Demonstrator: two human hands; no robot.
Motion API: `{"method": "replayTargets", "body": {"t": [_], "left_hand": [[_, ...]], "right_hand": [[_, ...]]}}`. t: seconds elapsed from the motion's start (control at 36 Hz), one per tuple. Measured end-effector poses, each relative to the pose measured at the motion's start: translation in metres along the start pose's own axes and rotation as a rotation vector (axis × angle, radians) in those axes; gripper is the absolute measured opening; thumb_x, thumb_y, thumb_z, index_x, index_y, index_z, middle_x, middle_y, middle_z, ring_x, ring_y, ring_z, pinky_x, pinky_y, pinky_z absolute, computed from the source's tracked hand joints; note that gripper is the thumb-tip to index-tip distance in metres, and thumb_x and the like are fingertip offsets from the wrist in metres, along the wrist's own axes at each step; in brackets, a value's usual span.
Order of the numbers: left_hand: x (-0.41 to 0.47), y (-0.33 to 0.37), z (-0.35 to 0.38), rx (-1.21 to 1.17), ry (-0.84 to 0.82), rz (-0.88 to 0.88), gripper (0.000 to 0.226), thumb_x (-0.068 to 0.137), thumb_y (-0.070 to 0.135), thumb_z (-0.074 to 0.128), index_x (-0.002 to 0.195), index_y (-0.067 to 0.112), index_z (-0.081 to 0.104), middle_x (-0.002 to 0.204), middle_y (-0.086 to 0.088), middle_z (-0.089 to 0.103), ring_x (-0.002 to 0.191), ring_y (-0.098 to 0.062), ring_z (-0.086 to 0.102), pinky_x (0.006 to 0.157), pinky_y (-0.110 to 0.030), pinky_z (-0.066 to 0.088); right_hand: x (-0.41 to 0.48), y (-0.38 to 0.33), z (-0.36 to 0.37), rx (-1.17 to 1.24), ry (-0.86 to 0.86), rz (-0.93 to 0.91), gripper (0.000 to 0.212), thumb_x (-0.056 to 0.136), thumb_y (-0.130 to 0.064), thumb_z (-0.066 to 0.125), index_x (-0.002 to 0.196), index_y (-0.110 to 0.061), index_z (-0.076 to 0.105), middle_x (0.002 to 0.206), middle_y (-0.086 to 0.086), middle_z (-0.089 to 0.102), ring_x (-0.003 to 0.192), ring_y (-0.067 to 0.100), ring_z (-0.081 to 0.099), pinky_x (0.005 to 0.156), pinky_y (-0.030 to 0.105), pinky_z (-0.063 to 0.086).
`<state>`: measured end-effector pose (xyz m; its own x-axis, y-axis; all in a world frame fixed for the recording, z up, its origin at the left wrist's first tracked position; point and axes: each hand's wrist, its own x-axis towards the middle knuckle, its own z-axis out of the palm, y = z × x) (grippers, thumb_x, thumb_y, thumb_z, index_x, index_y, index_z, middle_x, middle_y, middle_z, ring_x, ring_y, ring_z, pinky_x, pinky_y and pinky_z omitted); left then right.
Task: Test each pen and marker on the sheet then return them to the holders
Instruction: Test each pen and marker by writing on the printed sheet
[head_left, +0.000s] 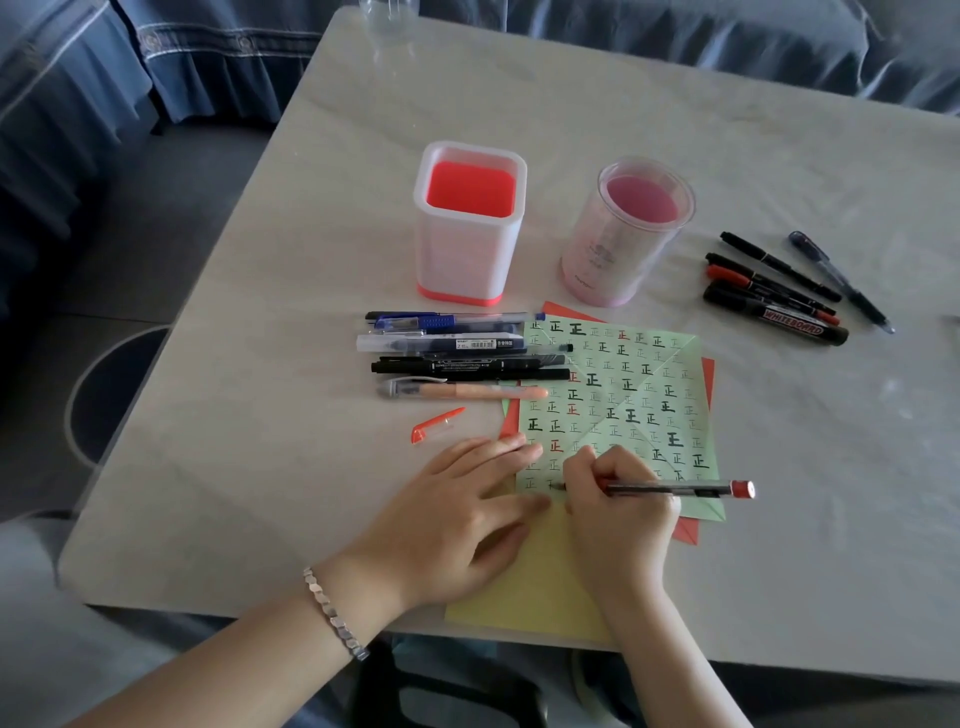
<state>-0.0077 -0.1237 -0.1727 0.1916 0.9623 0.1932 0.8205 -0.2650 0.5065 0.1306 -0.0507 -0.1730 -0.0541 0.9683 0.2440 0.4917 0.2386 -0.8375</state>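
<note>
The green sheet (623, 395) lay on the table (260, 467), covered in rows of small written marks in black, blue and red, with a yellow sheet (530, 587) and a red sheet (685, 532) showing from under its near edges. At the sheet's near left corner the right hand (618, 514) gripped a red-ended pen (675, 488), fingers curled round the barrel. The tip touched the paper and the red end pointed off to the right across the sheet's near edge. The left hand (467, 519), a bracelet (332, 613) on its wrist, lay flat just left of that spot. Its fingers were straight and spread, with the tips pressing on the sheet's left edge. A row of pens and markers (457, 358) lay side by side against the sheet's far left edge, some tips reaching onto the paper. A loose orange cap (436, 423) sat on the table just left of the sheet. Beyond the sheet's far edge stood the square holder (467, 223) with a red inside and, to its right, the round pink holder (623, 234), both upright with no pens in them. A second bunch of markers (774, 291) lay to the right of the sheet's far corner, the nearest being a whiteboard marker (779, 319).
</note>
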Motion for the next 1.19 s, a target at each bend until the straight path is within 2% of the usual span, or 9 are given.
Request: {"method": "replayTargets", "body": {"t": [0.28, 0.39, 0.53, 0.61, 0.69, 0.81, 0.89, 1.03, 1.19], "left_hand": [[0.000, -0.001, 0.001, -0.002, -0.015, 0.000, 0.031, 0.091, 0.031, 0.046, 0.111, 0.023, 0.069, 0.135, -0.005, 0.052, 0.129, -0.021, 0.040, 0.109, -0.033, 0.027], [-0.001, -0.002, 0.001, 0.005, -0.014, 0.001, 0.031, 0.090, 0.031, 0.047, 0.111, 0.023, 0.069, 0.135, -0.006, 0.052, 0.129, -0.020, 0.039, 0.109, -0.033, 0.027], [-0.001, -0.002, 0.002, 0.015, -0.013, 0.009, 0.030, 0.091, 0.030, 0.047, 0.111, 0.023, 0.068, 0.136, -0.005, 0.051, 0.130, -0.020, 0.040, 0.108, -0.034, 0.027], [-0.001, -0.002, 0.001, 0.021, -0.009, 0.014, 0.031, 0.091, 0.031, 0.047, 0.111, 0.023, 0.069, 0.135, -0.005, 0.052, 0.130, -0.020, 0.040, 0.109, -0.033, 0.027], [0.000, -0.002, 0.001, 0.016, 0.003, 0.022, 0.030, 0.090, 0.030, 0.047, 0.109, 0.022, 0.069, 0.134, -0.006, 0.053, 0.129, -0.020, 0.041, 0.108, -0.033, 0.028], [-0.002, -0.003, 0.000, 0.034, 0.103, 0.055, 0.026, 0.090, 0.024, 0.050, 0.101, 0.015, 0.071, 0.127, -0.007, 0.058, 0.123, -0.021, 0.048, 0.105, -0.037, 0.032], [-0.003, -0.004, -0.003, 0.103, 0.251, -0.054, 0.026, 0.088, 0.018, 0.048, 0.102, 0.008, 0.068, 0.119, -0.009, 0.062, 0.115, -0.021, 0.050, 0.100, -0.036, 0.035], [-0.004, -0.013, -0.009, 0.195, 0.368, -0.422, 0.033, 0.086, 0.021, 0.045, 0.111, 0.007, 0.062, 0.110, -0.007, 0.059, 0.103, -0.021, 0.048, 0.091, -0.031, 0.032], [0.001, -0.023, -0.020, 0.202, 0.351, -0.428, 0.033, 0.084, 0.027, 0.044, 0.094, 0.007, 0.068, 0.086, -0.004, 0.060, 0.083, -0.017, 0.046, 0.074, -0.029, 0.038]], "right_hand": [[-0.001, -0.002, -0.001, 0.034, -0.034, 0.048, 0.034, 0.070, -0.018, 0.055, 0.044, -0.004, 0.040, 0.040, 0.017, 0.043, 0.044, 0.013, 0.036, 0.043, 0.017, 0.027], [-0.001, -0.002, 0.000, 0.008, -0.024, 0.007, 0.035, 0.070, -0.027, 0.052, 0.043, -0.009, 0.040, 0.037, 0.011, 0.040, 0.044, 0.013, 0.035, 0.042, 0.016, 0.026], [-0.001, -0.001, -0.002, -0.032, 0.034, 0.025, 0.035, 0.070, -0.017, 0.051, 0.044, -0.024, 0.028, 0.038, -0.009, 0.026, 0.045, 0.012, 0.030, 0.042, 0.016, 0.023], [0.000, -0.002, -0.002, -0.026, 0.032, 0.022, 0.032, 0.070, -0.022, 0.049, 0.045, -0.020, 0.031, 0.038, -0.009, 0.027, 0.045, 0.012, 0.031, 0.043, 0.015, 0.024], [0.000, -0.003, -0.004, 0.049, 0.046, 0.115, 0.033, 0.070, -0.017, 0.052, 0.044, -0.016, 0.032, 0.040, -0.002, 0.031, 0.045, 0.011, 0.031, 0.045, 0.017, 0.026], [0.001, -0.010, -0.008, 0.208, 0.075, 0.224, 0.038, 0.081, -0.010, 0.062, 0.050, 0.000, 0.041, 0.044, 0.008, 0.041, 0.044, 0.008, 0.035, 0.046, 0.016, 0.031], [0.003, -0.012, -0.014, 0.246, 0.072, 0.277, 0.032, 0.084, -0.012, 0.061, 0.056, -0.001, 0.049, 0.041, -0.005, 0.047, 0.042, 0.007, 0.041, 0.045, 0.014, 0.034], [0.009, -0.011, -0.035, 0.265, 0.047, 0.319, 0.031, 0.082, -0.019, 0.065, 0.063, 0.000, 0.050, 0.044, -0.006, 0.051, 0.046, 0.010, 0.048, 0.047, 0.020, 0.041], [0.020, -0.013, -0.065, 0.314, -0.060, 0.336, 0.022, 0.085, -0.016, 0.059, 0.066, -0.007, 0.054, 0.045, -0.008, 0.056, 0.041, 0.002, 0.048, 0.043, 0.010, 0.040]]}}
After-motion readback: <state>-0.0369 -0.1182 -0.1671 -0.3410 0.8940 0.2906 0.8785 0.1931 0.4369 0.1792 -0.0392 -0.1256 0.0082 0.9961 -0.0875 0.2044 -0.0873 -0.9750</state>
